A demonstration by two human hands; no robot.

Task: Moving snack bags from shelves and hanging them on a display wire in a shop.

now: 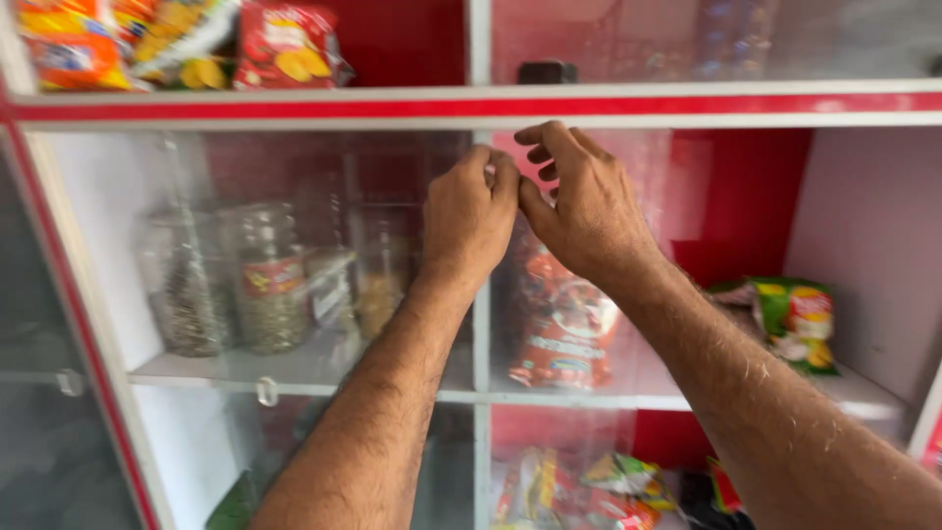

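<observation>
My left hand (469, 218) and right hand (587, 201) are both up at the middle post of the cabinet (481, 324), just under the red-striped shelf edge (687, 106). The left hand is closed, thumb and fingertips pinched on something small at the top of the post; my fingers hide it, so I cannot tell what it is. The right hand is half open, its thumb touching the left hand's fingertips, the other fingers curled loosely and gripping nothing I can see.

The glass panel (245, 255) to the left of the post looks thin, smooth and easily broken. I judge it slippery on its face, so the edge by the post is the place to take hold, gently.

Behind that glass, jars (270, 280) stand in a row on the middle shelf. Right of the post a red snack packet (561, 334) leans near the shelf's front edge, and a green packet (797, 322) lies toward its right end. More packets (285, 41) sit at the top shelf's left end.
</observation>
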